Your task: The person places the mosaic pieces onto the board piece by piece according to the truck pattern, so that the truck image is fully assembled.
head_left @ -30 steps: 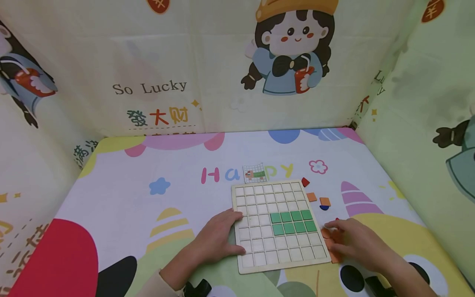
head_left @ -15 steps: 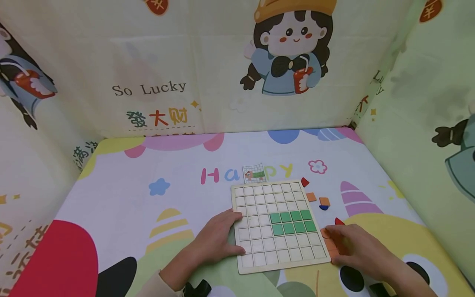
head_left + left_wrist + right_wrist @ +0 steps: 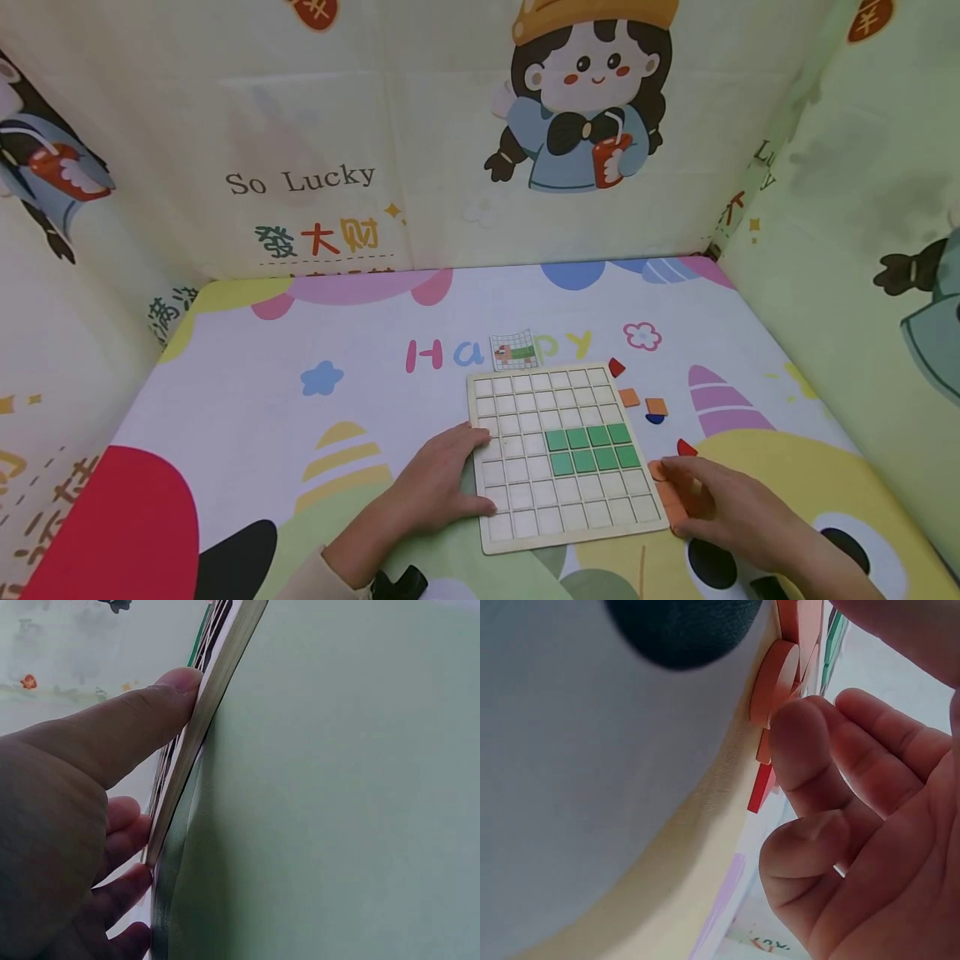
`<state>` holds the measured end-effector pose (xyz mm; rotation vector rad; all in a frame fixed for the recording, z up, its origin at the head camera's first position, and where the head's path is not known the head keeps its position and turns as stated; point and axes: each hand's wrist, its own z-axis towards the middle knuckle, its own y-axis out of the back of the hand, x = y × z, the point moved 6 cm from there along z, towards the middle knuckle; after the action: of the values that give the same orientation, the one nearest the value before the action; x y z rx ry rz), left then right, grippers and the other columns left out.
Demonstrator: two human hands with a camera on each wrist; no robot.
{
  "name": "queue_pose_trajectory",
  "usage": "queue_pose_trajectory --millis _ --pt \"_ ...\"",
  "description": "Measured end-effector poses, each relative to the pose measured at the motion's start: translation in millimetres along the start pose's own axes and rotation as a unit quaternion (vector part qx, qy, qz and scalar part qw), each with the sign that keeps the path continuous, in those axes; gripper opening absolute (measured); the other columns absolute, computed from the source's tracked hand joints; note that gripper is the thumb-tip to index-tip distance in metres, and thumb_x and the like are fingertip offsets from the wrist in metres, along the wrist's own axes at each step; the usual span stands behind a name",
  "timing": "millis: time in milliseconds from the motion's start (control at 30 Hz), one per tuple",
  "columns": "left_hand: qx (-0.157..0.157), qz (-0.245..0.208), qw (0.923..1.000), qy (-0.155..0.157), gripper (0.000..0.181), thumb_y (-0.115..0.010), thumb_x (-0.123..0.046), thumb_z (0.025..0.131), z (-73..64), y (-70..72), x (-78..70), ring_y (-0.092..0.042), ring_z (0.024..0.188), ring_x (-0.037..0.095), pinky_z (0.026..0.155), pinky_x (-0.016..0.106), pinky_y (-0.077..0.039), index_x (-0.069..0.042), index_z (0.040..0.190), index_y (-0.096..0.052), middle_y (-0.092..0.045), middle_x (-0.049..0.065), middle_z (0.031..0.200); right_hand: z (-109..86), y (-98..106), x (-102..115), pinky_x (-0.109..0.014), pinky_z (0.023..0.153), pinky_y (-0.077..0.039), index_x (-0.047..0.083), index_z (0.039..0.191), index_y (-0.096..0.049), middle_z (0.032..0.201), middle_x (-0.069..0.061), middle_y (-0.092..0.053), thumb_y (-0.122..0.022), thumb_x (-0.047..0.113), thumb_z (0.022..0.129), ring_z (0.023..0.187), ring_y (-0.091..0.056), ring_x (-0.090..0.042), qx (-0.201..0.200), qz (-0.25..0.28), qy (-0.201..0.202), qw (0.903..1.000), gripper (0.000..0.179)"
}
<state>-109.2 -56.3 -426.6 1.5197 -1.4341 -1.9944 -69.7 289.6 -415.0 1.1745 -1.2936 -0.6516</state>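
Observation:
A pale wooden grid board [image 3: 517, 497] lies on the printed cloth, with two rows of green square tiles [image 3: 598, 436] in its right half. My left hand [image 3: 435, 479] rests at the board's left side, thumb and index fingertip on the rim; the thumb [image 3: 169, 694] presses that edge in the left wrist view. Beside the board's right edge, my right hand [image 3: 738, 500] reaches over several orange pieces [image 3: 670, 497], thumb and fingertips apart at them. One is a thick round orange piece [image 3: 775, 682], just by the fingertips. The palm partly hides the pieces.
Above the board lies a small picture card [image 3: 514, 352]. To the right are loose orange squares [image 3: 629, 398], a dark blue piece [image 3: 655, 419] and a red piece [image 3: 617, 367]. Another red piece [image 3: 686, 448] lies near my right hand. Printed cloth walls [image 3: 420, 142] enclose the table.
My right hand has shifted slightly down and closer in around the orange pieces, exposing more of the red piece above it. The left hand and the board stay put.

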Motion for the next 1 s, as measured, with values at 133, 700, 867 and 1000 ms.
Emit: queue_pose_trajectory --millis 133,700,867,1000 --pt "-0.001 0.002 1.0 0.0 0.078 -0.088 -0.036 0.076 -0.2 -0.1 0.4 -0.04 0.139 0.032 0.111 0.05 -0.036 -0.004 0.138 -0.052 -0.054 0.008 0.141 0.1 -1 -2 -0.048 0.081 -0.054 0.009 0.133 -0.061 0.121 -0.006 -0.066 -0.089 0.044 0.07 0.099 -0.06 -0.023 0.014 0.0 -0.016 0.9998 0.077" --pt "-0.006 0.005 1.0 -0.003 0.078 -0.087 -0.036 0.076 -0.7 1.2 0.2 -0.041 0.138 0.033 0.111 0.05 -0.036 -0.003 0.137 -0.052 -0.054 0.009 0.14 18.0 1 -1 -0.028 0.06 -0.042 0.012 0.135 -0.061 0.079 0.01 -0.056 -0.087 0.036 0.075 0.071 -0.048 -0.009 0.023 -0.006 -0.042 0.9989 0.07" --pt "-0.004 0.004 1.0 -0.002 0.078 -0.087 -0.037 0.076 -0.2 1.5 0.2 -0.041 0.138 0.032 0.111 0.05 -0.037 -0.004 0.137 -0.052 -0.054 0.008 0.14 28.4 7 3 -0.028 0.061 -0.044 0.009 0.132 -0.063 0.086 0.009 -0.062 -0.087 0.035 0.076 0.069 -0.047 -0.007 -0.002 -0.014 -0.007 0.9999 0.067" --pt "-0.003 0.002 1.0 -0.003 0.077 -0.087 -0.037 0.076 0.0 1.6 -0.1 -0.042 0.138 0.031 0.111 0.049 -0.037 -0.004 0.137 -0.052 -0.054 0.008 0.14 37.1 10 4 -0.034 0.067 -0.048 0.007 0.131 -0.063 0.103 -0.002 -0.068 -0.087 0.034 0.076 0.078 -0.053 -0.014 -0.011 -0.018 -0.004 0.9998 0.066"
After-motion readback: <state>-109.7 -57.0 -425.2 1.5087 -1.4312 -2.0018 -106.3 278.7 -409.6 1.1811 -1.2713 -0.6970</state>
